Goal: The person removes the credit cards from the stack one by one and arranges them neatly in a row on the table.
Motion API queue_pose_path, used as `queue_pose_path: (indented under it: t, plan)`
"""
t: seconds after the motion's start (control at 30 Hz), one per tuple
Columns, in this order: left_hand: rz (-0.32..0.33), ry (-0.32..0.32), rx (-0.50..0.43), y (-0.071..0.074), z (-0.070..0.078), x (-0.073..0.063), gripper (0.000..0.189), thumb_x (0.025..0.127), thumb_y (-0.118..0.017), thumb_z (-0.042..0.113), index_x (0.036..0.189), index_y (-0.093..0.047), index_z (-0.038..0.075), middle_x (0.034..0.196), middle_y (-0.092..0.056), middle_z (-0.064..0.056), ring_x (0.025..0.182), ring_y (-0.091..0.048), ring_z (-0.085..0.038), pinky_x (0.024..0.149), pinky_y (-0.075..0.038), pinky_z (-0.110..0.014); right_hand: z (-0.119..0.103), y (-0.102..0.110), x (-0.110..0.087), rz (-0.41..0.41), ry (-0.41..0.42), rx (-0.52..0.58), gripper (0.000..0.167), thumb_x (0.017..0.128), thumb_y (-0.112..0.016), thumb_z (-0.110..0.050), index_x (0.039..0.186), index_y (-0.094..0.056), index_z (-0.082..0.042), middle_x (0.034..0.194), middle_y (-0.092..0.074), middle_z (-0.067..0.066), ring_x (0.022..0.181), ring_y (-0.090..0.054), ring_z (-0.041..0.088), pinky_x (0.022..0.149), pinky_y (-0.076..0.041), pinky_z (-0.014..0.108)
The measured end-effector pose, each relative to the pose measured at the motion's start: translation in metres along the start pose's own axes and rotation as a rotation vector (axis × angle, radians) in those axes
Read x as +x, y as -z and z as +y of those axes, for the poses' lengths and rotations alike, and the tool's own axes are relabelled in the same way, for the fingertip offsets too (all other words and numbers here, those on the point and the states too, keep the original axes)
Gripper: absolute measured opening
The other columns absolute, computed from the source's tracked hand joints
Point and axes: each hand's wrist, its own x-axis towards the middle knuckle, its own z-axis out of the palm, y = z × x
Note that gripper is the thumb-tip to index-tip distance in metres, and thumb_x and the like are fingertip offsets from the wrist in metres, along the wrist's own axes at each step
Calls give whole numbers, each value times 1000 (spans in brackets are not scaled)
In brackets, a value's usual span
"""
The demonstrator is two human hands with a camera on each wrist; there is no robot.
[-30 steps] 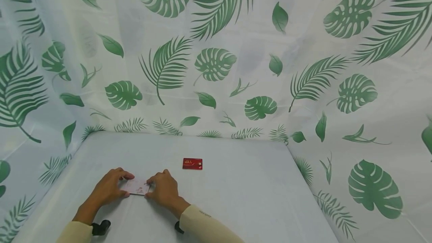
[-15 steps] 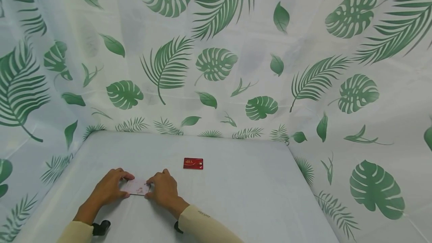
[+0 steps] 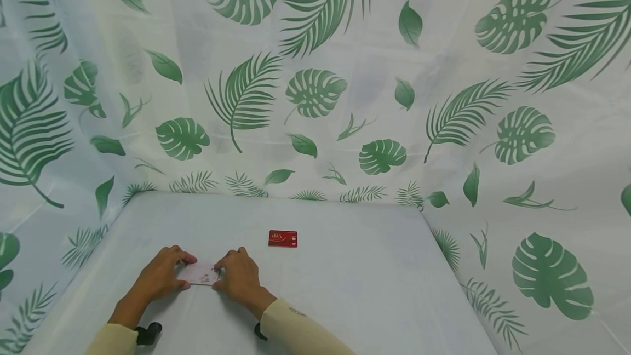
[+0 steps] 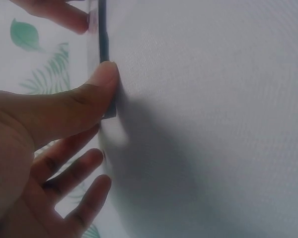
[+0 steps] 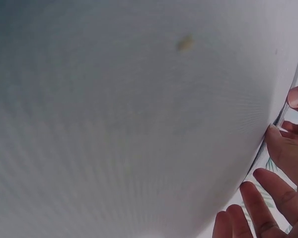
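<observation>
A flat, card-sized rectangular thing [image 3: 201, 273], pale pink with a reddish pattern on top, lies low over the white table. My left hand [image 3: 160, 274] pinches its left end, thumb at the near edge and a finger at the far edge. At its right end my right hand [image 3: 240, 278] pinches it in the same way. Seen from the left wrist, the thing [image 4: 104, 37] shows a dark underside or edge, and the other fingers are spread below it. Its exact kind cannot be told.
A red card [image 3: 283, 239] marked VIP lies on the white-covered table [image 3: 355, 289], farther back and to the right of my hands. Behind and at both sides hangs a white curtain [image 3: 340, 43] with green leaf prints.
</observation>
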Motion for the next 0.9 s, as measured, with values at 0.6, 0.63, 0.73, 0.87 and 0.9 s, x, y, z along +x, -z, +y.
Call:
queue_pose_path:
  t: [0.6,0.63,0.73,0.87,0.9]
  plan:
    - [17,-44,-13,1,-3,1,59,71,-98,16,125,-74,9,110,-67,-6,109,-58,-31,98,-51,-59,12,10,-3,-24,6,105,45,80,-94,-43,121,-81,-31,115,-77,-14,94,-51,2,76,-46,17]
    - [24,-53,-13,2,-2,1,60,71,-98,17,126,-73,10,110,-67,-6,110,-58,-31,98,-51,-59,13,10,-3,-23,2,120,46,80,-94,-42,123,-81,-31,115,-77,-14,95,-51,2,77,-47,17]
    - [41,-72,-12,4,1,1,61,72,-98,18,127,-73,10,112,-67,-7,111,-58,-31,97,-51,-59,15,13,-2,-24,-14,169,46,82,-93,-42,125,-79,-32,117,-76,-14,98,-51,1,80,-48,17]
    - [52,-76,-18,6,5,3,62,73,-98,19,130,-73,12,115,-67,-9,112,-58,-33,96,-52,-60,20,17,-3,-13,-24,206,47,82,-92,-41,126,-79,-33,119,-74,-13,100,-51,2,82,-49,19]
    - [56,-76,-21,6,6,4,63,73,-98,20,130,-73,12,117,-68,-10,113,-58,-34,97,-52,-61,21,18,-3,-9,-26,213,47,83,-92,-41,127,-78,-33,119,-74,-13,101,-51,2,82,-50,19]
